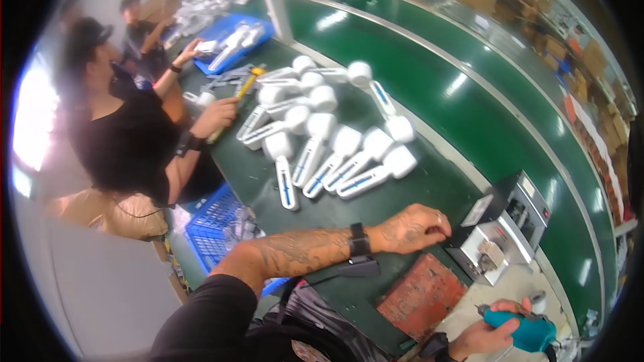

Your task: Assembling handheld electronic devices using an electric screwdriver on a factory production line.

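My left hand (pixel 410 229) is over the green tabletop, its fingers curled together beside a black and silver bench machine (pixel 500 231). Whatever those fingers may hold is hidden or too small to make out. At the lower right, my right hand (pixel 488 336) grips a teal electric screwdriver (pixel 522 330), its short dark tip pointing up and left. A worn red plate (pixel 422 297) lies on the table between my hands. Beyond my left hand are several white long-handled devices (pixel 310 151) with bulky heads and blue strips along their handles, some overlapping.
A co-worker (pixel 127 124) at the left holds a yellow tool (pixel 249 84) and reaches to a blue tray (pixel 235 43) of white parts. A blue basket (pixel 213 224) stands beside the table's left edge. A green conveyor (pixel 463 104) curves along the far side.
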A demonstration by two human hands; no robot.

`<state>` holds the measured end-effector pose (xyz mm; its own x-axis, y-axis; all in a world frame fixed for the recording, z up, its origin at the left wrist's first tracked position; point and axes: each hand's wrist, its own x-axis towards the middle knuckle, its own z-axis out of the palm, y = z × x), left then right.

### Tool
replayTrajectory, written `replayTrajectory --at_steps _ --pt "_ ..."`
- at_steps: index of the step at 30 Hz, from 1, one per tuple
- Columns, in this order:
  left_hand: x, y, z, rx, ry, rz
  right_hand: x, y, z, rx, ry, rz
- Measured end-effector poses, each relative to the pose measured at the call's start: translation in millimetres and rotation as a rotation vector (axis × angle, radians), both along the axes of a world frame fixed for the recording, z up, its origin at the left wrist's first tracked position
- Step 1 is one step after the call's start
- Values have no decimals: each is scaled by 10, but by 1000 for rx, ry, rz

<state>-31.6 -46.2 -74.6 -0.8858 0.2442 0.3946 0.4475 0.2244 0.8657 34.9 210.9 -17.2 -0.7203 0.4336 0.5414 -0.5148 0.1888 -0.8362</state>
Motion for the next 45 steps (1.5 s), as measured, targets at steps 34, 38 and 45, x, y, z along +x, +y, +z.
replayTrajectory --at_steps 34,38,45 --pt "17 66 39 66 -49 -29 -43 -132 177 157 135 -18" --pt "29 68 66 67 -85 -33 -55 -104 158 170 143 -28" --pt "22 95 60 115 -80 -36 -9 -167 239 95 146 11"
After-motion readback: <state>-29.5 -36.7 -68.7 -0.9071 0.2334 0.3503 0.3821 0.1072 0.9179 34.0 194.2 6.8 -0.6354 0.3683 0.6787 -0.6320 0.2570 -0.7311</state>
